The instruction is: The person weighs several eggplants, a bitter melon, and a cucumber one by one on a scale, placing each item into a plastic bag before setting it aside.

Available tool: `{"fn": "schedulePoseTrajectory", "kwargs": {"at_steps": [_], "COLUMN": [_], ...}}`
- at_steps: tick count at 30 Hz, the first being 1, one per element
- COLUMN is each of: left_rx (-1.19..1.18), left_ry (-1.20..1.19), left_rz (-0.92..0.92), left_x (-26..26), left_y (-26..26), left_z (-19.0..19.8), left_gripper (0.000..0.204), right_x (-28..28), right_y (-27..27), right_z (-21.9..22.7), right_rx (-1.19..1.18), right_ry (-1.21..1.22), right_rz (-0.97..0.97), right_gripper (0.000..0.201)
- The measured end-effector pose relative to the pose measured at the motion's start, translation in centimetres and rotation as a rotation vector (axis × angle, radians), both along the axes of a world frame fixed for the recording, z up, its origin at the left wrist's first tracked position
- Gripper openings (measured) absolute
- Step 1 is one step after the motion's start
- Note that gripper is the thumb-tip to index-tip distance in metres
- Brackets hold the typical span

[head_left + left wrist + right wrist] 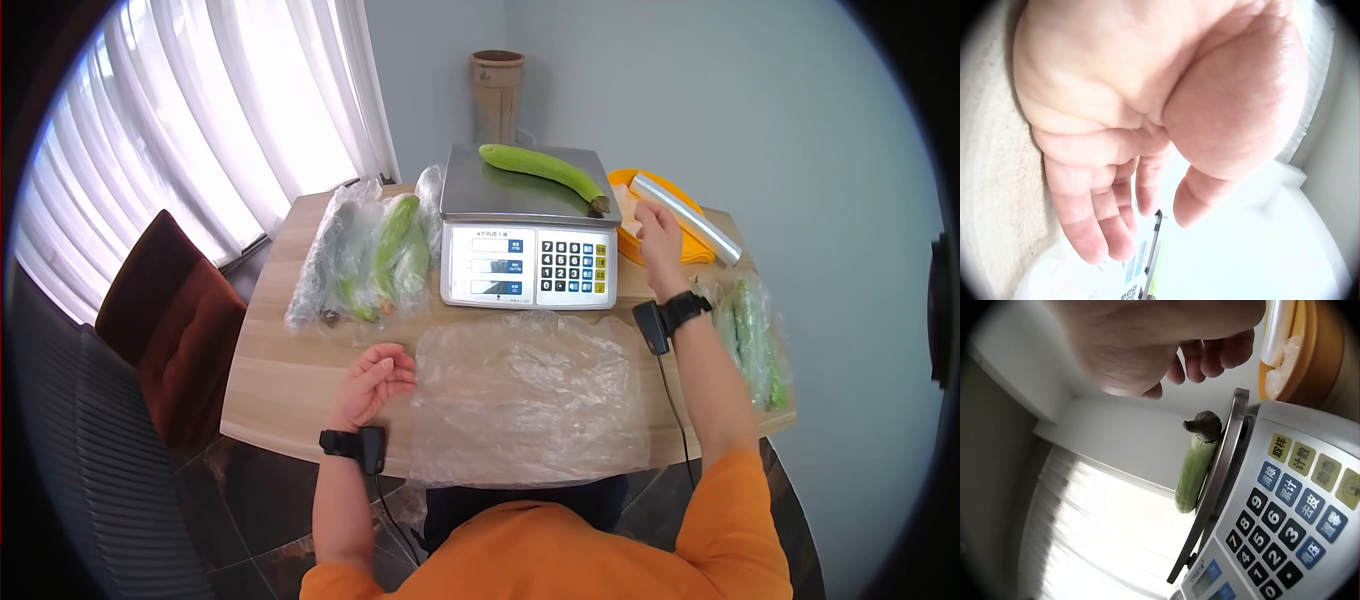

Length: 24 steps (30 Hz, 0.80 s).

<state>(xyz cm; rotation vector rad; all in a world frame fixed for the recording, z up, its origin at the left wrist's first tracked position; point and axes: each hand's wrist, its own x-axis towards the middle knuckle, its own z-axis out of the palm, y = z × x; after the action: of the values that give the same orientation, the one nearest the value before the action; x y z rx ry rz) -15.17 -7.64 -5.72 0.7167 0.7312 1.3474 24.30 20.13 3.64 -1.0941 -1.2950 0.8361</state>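
Observation:
A long green eggplant [540, 168] with a dark stem lies across the steel pan [480, 195] of a digital scale [528, 275]. My right hand [660, 240] hovers by the pan's right edge, over an orange basket [700, 255], its fingers loosely bent and holding nothing. A clear plastic bag [530, 400] is spread flat in front of the scale. Beside its left edge is my left hand [372, 385], palm partly turned up, fingers loosely bent, nothing in it. The left wrist view shows the bare palm [1116, 75]; the right wrist view shows the scale's keypad [1279, 531] below my hand.
Several plastic-wrapped green vegetables [390, 250] lie left of the scale, and more wrapped ones [750, 340] at the table's right edge. A roll of clear film [690, 220] leans across the basket. A brown chair [180, 340] stands left of the table [270, 350].

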Motion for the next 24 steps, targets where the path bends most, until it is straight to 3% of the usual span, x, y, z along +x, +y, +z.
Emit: {"fn": "schedulePoseTrajectory", "kwargs": {"at_steps": [2, 4, 7, 10, 24], "left_rx": [0.006, 0.008, 0.008, 0.004, 0.006], "left_ry": [-0.005, -0.013, -0.028, -0.040, -0.092], "left_rz": [-0.002, -0.005, -0.013, -0.018, -0.026], "left_x": [0.0, 0.0, 0.0, 0.0, -0.2], "left_y": [0.1, 0.1, 0.2, 0.2, 0.3], "left_z": [0.0, 0.0, 0.1, 0.1, 0.0], "left_gripper": [0.027, 0.027, 0.026, 0.026, 0.027], "right_x": [1.4, 3.2, 4.9, 5.2, 6.2], "right_y": [-3.6, -4.9, -7.0, -8.2, -8.2], "right_z": [0.0, -3.0, -6.5, -8.4, -8.7], "right_rx": [-0.177, -0.296, -0.528, -0.537, -0.546], "right_ry": [0.274, 0.438, 0.558, 0.578, 0.686], "right_rz": [0.038, 0.105, 0.174, 0.210, 0.329], "right_gripper": [0.015, 0.012, 0.010, 0.009, 0.010]}}
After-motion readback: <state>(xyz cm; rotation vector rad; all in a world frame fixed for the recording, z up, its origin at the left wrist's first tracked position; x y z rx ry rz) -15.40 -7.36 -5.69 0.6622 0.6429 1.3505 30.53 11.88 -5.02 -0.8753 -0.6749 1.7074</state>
